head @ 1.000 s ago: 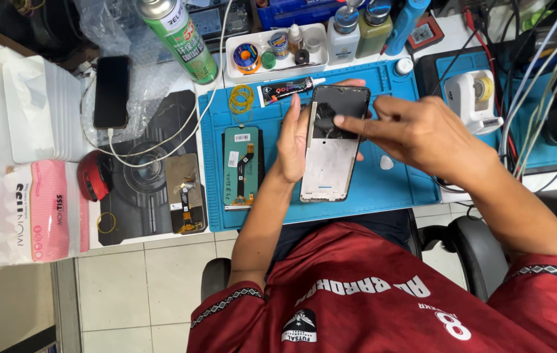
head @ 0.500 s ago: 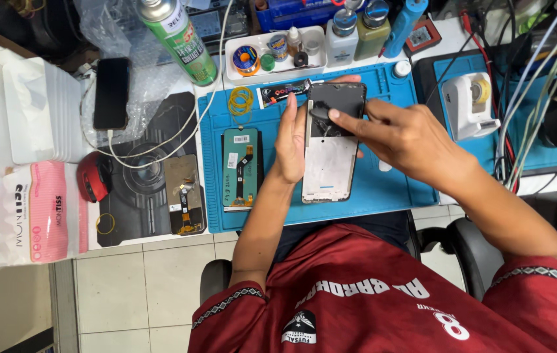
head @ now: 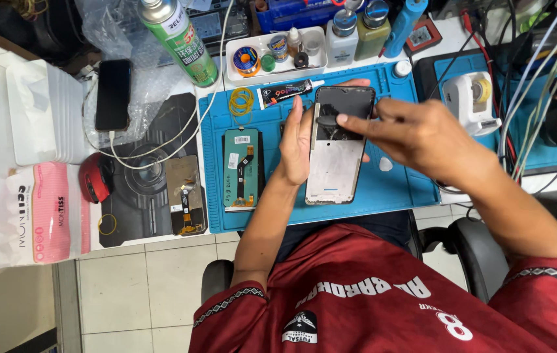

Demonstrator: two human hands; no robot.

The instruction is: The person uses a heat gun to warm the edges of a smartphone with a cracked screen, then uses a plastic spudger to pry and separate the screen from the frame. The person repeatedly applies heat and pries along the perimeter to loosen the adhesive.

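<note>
A: Left hand [head: 296, 147]?
B: Flat, fingers straight, pressed against left edge of phone frame [head: 337, 147], centre of frame. Steadying, not clenched.

A: Right hand [head: 422, 134]?
B: Reaching in from right, fingers pinching a dark film piece [head: 329, 122] at upper part of phone frame.

A: Phone frame location?
B: Lying on blue mat [head: 396, 186], upper centre, on the surface.

A: Nearby?
B: Green-backed screen part [head: 241, 168] just left of left hand. Yellow rubber bands [head: 241, 101] above it. Green spray can [head: 180, 39] upper left. Black phone [head: 113, 95] far left, charging cable attached.
</note>
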